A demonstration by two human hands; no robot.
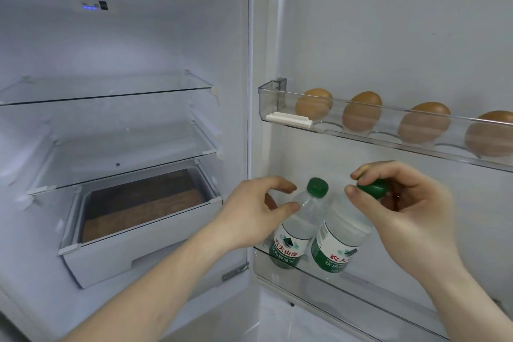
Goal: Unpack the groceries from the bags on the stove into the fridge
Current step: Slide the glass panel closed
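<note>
Two clear water bottles with green caps and green-and-white labels stand tilted in the lower door bin (361, 290) of the open fridge. My left hand (255, 211) is beside the left bottle (294, 228), thumb touching its shoulder, fingers relaxed and spread above it. My right hand (408, 203) pinches the green cap of the right bottle (337, 239) between thumb and fingers.
Several brown eggs (361, 112) sit in the upper door rack (333, 128). Inside the fridge are two glass shelves (111, 94) and a white drawer (133, 236), pulled partly out, with a brown bottom.
</note>
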